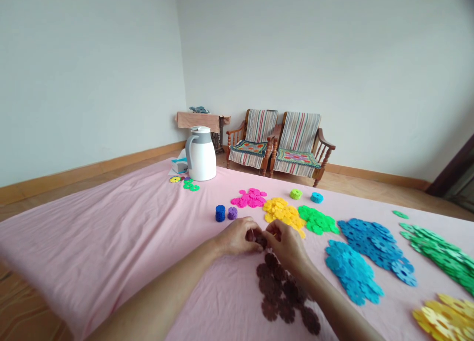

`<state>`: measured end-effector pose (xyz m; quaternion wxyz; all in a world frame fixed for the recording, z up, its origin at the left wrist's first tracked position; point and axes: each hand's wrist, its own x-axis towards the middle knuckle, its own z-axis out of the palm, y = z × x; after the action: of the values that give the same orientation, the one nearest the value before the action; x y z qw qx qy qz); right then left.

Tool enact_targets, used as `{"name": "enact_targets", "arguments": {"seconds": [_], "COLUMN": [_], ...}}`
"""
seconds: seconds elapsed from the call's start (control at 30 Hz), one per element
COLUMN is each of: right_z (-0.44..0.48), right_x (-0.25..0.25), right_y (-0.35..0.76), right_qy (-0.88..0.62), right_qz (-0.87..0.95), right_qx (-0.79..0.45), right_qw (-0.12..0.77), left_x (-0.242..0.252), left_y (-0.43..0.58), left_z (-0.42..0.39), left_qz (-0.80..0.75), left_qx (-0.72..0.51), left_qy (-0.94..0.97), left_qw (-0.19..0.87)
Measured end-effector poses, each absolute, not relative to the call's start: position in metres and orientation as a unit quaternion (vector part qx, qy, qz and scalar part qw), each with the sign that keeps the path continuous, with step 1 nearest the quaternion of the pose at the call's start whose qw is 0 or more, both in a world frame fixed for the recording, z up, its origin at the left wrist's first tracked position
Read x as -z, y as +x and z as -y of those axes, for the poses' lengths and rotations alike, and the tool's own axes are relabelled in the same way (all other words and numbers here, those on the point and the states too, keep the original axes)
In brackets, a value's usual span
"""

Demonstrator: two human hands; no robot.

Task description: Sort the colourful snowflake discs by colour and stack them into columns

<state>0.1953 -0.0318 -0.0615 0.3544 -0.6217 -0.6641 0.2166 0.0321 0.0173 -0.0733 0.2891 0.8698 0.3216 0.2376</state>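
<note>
My left hand (pixel 242 236) and my right hand (pixel 283 240) meet over the pink cloth. Between their fingertips are brown flower-shaped plastic discs (pixel 261 240), partly covered by the fingers, so I cannot tell how many. The fingers of both hands are closed on them. Just below my right hand lies a loose heap of the same brown discs (pixel 272 284), running under my right forearm. Beyond my left hand stand a dark blue stack of discs (pixel 220 213) and a shorter purple stack (pixel 232 213).
Pink (pixel 249 199), yellow (pixel 281 211), green (pixel 317 219) and blue (pixel 372 242) disc heaps spread rightward. Short lime (pixel 296 194) and blue (pixel 317 197) stacks sit behind them. A white thermos jug (pixel 203 156) stands at the far left edge. Two wooden armchairs (pixel 299 143) are beyond.
</note>
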Motion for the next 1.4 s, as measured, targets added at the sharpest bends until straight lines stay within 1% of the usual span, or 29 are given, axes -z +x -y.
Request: {"name": "enact_targets", "arguments": {"seconds": [0.07,0.13,0.27,0.37,0.47,0.73,0.87,1.07,1.13,1.4], "right_z": [0.032,0.034,0.044,0.053,0.055,0.052,0.051,0.038,0.035,0.032], "right_x": [0.059,0.056,0.047,0.043,0.045,0.049,0.048,0.051,0.055,0.067], "right_y": [0.199,0.207,0.225,0.234,0.234,0.228,0.229,0.216,0.21,0.204], "right_qy": [-0.624,-0.62,-0.571,-0.54,-0.525,-0.524,-0.529,-0.571,-0.582,-0.594], "right_qz": [0.67,0.686,0.75,0.778,0.791,0.798,0.788,0.716,0.7,0.688], "right_qx": [-0.202,-0.203,-0.264,-0.281,-0.283,-0.267,-0.274,-0.271,-0.257,-0.256], "right_qw": [0.348,0.322,0.205,0.154,0.139,0.132,0.154,0.297,0.323,0.329], "left_x": [0.073,0.073,0.073,0.073,0.072,0.073,0.072,0.072,0.073,0.073], "left_y": [0.032,0.032,0.032,0.032,0.032,0.031,0.031,0.031,0.031,0.033], "left_z": [-0.017,-0.017,-0.018,-0.018,-0.017,-0.018,-0.019,-0.018,-0.018,-0.017], "left_qz": [-0.319,-0.316,-0.313,-0.31,-0.311,-0.308,-0.302,-0.309,-0.309,-0.308], "left_qx": [-0.239,-0.241,-0.247,-0.249,-0.246,-0.242,-0.247,-0.24,-0.242,-0.25], "left_qy": [0.87,0.87,0.873,0.875,0.874,0.867,0.868,0.869,0.868,0.868], "left_qw": [0.291,0.292,0.282,0.275,0.28,0.309,0.309,0.304,0.304,0.297]}}
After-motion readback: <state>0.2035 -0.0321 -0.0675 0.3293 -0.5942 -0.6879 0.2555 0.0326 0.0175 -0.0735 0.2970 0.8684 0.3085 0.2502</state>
